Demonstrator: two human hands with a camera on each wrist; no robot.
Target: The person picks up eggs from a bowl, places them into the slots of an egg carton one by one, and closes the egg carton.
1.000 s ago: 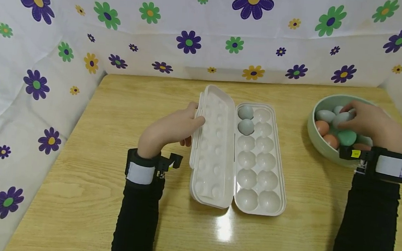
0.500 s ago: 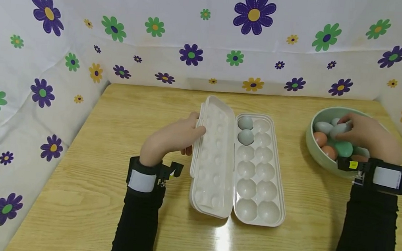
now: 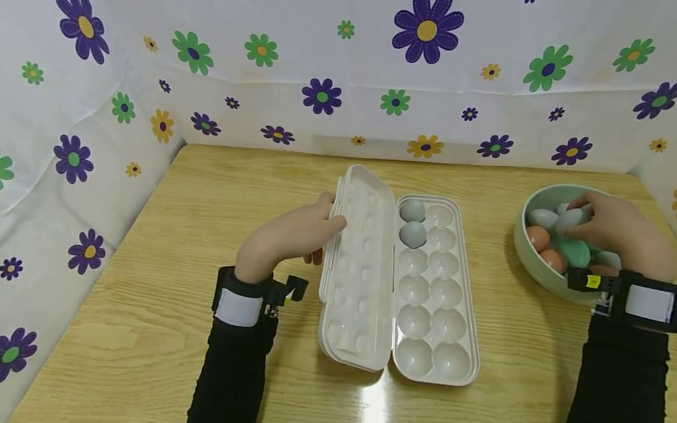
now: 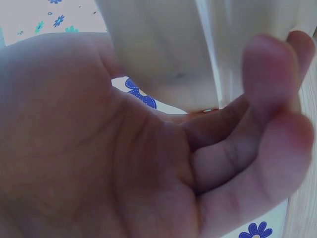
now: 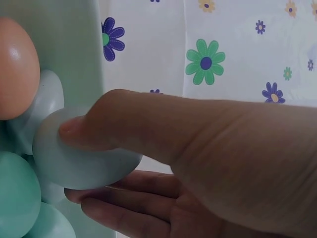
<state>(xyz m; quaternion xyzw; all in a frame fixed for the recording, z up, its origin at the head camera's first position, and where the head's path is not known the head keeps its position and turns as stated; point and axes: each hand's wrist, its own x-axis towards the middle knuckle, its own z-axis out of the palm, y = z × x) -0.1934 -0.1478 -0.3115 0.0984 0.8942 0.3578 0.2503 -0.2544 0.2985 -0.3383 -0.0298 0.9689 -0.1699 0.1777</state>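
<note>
On the desk (image 3: 214, 180), the lid (image 3: 363, 274) is placed left of the tray (image 3: 430, 290), where two eggs (image 3: 413, 235) are seated far back, and other eggs (image 3: 553, 260) are contained in the bowl (image 3: 538, 273) at right.

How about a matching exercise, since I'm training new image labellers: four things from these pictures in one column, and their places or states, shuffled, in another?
Things
1. Round pale green bowl
2. Long white plastic egg carton
3. Black-sleeved left hand
4. Black-sleeved right hand

Places or states
A. Holding a smooth pale blue-grey egg between thumb and fingers
B. Gripping the edge of the white plastic lid
C. On the wood-grained table, to the right of the carton
D. Open, with two hollows filled

Pairs: 1-C, 2-D, 3-B, 4-A
</note>
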